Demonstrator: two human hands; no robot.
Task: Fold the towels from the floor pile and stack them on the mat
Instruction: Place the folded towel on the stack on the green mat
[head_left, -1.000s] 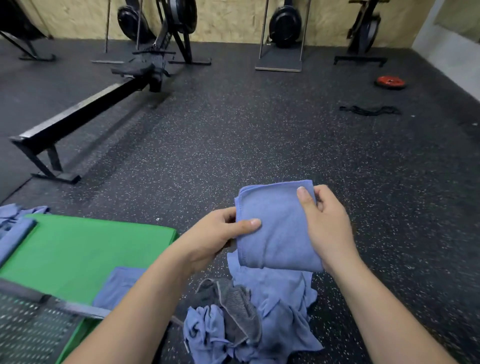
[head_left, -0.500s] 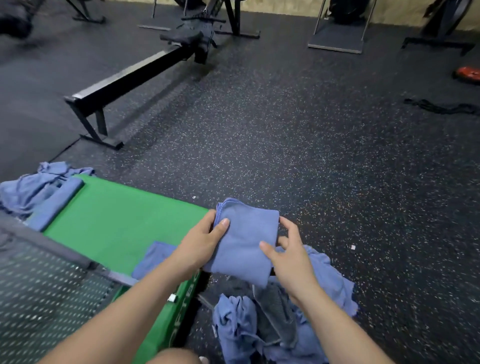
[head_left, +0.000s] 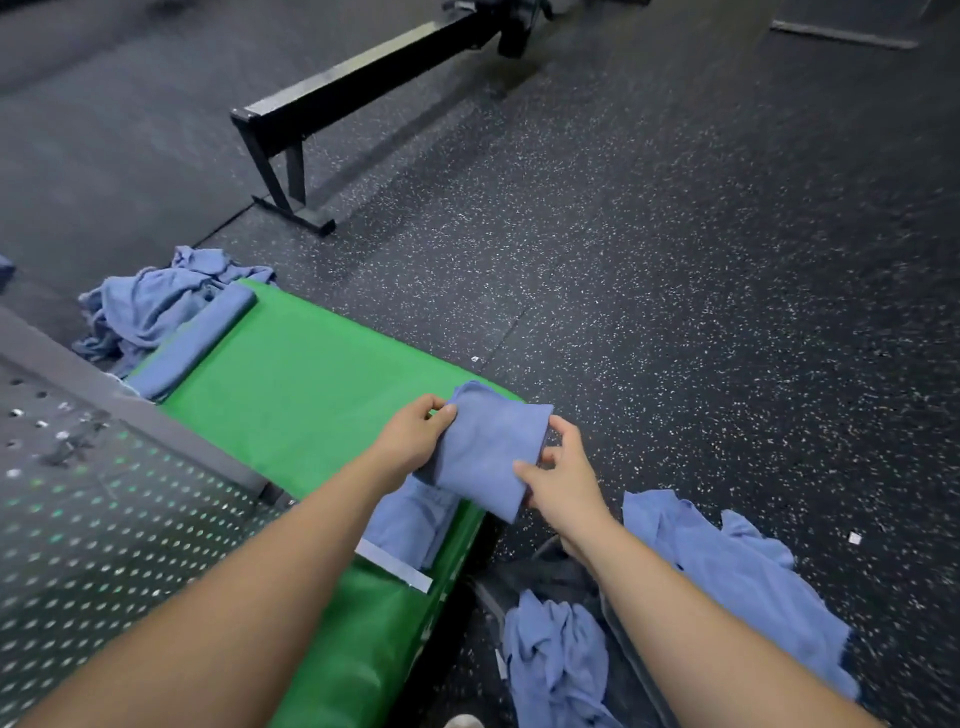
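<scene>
I hold the folded towel (head_left: 488, 447) at centre frame, above the near right edge of the green mat (head_left: 291, 395). My left hand (head_left: 410, 441) pinches its left edge, thumb on top. My right hand (head_left: 561, 478) pinches the lower right edge between thumb and fingers.

Procedure, as I judge it:
- Lower the towel flat onto the blue towel (head_left: 410, 519) lying on the mat just below.
- Align the edges.
- Release both pinches together so the layers do not spring open.

No bin or basket is in view, so the mat serves as receiver. It carries that one towel at its near end and another flat towel (head_left: 202, 338) at its far end, upper left. The floor pile (head_left: 727, 561) of unfolded towels lies lower right.
</scene>
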